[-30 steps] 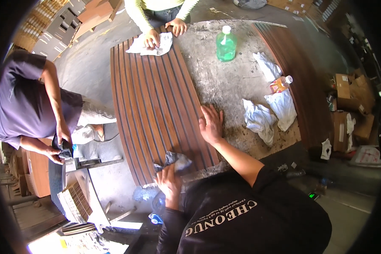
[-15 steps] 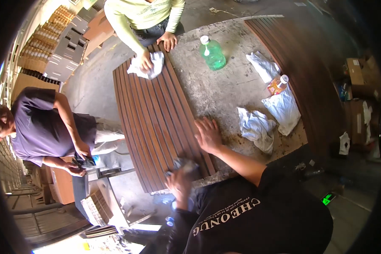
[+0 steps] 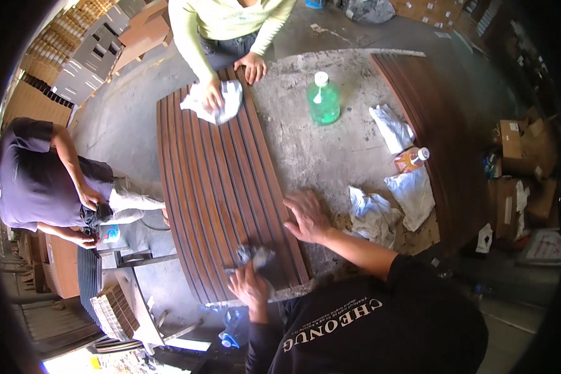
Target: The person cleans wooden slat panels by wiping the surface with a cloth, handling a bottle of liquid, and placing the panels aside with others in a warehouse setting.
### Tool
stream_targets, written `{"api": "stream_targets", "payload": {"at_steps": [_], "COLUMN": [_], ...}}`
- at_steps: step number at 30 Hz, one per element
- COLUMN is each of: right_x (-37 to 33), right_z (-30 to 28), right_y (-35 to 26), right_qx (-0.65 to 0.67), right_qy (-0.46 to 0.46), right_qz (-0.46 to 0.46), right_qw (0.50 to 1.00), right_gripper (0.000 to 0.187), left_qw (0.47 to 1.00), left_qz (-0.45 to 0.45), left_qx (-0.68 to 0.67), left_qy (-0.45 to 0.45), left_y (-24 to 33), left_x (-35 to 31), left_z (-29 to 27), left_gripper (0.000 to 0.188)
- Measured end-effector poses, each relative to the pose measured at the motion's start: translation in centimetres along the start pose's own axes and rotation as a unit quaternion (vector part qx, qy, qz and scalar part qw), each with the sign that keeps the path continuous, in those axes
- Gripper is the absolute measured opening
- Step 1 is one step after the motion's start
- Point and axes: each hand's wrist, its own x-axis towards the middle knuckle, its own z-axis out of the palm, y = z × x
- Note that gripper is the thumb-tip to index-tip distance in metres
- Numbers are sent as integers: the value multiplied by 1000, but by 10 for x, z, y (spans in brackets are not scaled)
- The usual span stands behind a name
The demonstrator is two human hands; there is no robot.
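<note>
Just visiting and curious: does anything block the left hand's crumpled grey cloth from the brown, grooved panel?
Nothing visible does: the left hand holds the grey cloth at the near end of the grooved panel.

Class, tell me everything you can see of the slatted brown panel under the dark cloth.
The slatted panel is long and brown, with dark lines running lengthwise between wood-look strips; what it is truly made of cannot be told. It lies flat, slatted side up, on the left of a stained grey table. Toward its near end, the left hand holds a dark cloth on it; the right hand is at its right edge. Toward its far end, a co-worker's hand holds a white cloth against it.
</note>
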Motion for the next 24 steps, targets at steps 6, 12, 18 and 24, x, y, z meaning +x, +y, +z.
{"api": "stream_targets", "payload": {"at_steps": [6,12,18,24], "right_x": [8,6,6,3], "right_z": [-6,-17,-16,-12], "right_y": [-5,1,0,-5], "right_qx": [-4,-7,2,4], "right_qy": [-34,-37,-20,0], "right_qz": [9,30,29,13], "right_qw": [999,999,999,1000], "right_gripper": [61,60,59,58], "left_qw": [999,999,997,997], "left_qz": [28,45,75,46], "left_qx": [28,4,13,44], "left_qy": [36,5,20,47], "left_y": [-1,19,-6,-1], "left_x": [138,46,45,118], "left_z": [41,22,22,36], "left_gripper": [34,29,33,33]}}
